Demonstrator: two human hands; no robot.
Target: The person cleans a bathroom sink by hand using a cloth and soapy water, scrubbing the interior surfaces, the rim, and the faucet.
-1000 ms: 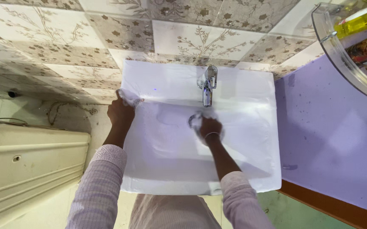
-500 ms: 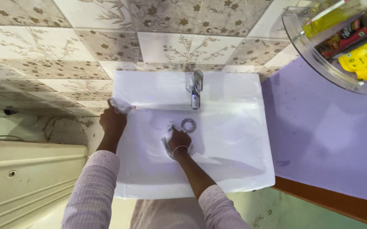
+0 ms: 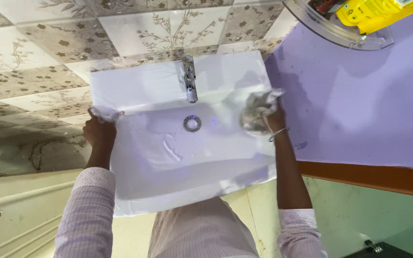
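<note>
Over a white rectangular ceramic sink [image 3: 139,191] mounted on a floral-patterned tiled wall [image 3: 49,62], a person in a pale pink ribbed long-sleeved shirt leans in. Their right hand [image 3: 268,119] is closed around a crumpled, wet-looking translucent cloth [image 3: 255,111], pressed against the basin's inner right edge, just beside a smooth lilac wall [image 3: 359,105]. Their left hand [image 3: 99,130] curls over the sink's left rim, fingers shut on a small white wad [image 3: 105,113]; what that wad is cannot be made out. A chrome tap [image 3: 189,82] juts over the round metal drain [image 3: 192,123], with a smear of foam just below it. A thin bangle [image 3: 278,134] circles the right wrist. A curved clear shelf [image 3: 340,33] holding a yellow packet [image 3: 378,10] is cut off by the top edge.
</note>
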